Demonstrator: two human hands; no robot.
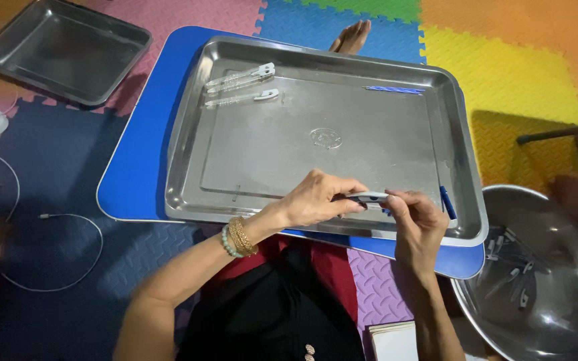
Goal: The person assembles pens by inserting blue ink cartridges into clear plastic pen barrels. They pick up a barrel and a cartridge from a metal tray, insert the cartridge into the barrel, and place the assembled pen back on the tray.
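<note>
Both hands meet over the tray's (249, 194) near edge: left hand (316, 200) and right hand (416, 220) each pinch an end of a small pen (369, 197). Tray's middle is wide open; two more pens (241, 87) sit at its far-left corner, blue cap (447, 202) by its right rim.

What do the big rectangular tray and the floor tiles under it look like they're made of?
The large rectangular silver tray looks like stainless steel: brushed, reflective, with a rolled rim. The coloured interlocking floor tiles look like soft foam, matte and textured with jigsaw edges. Both hands hold a small pale plastic-looking piece.
</note>
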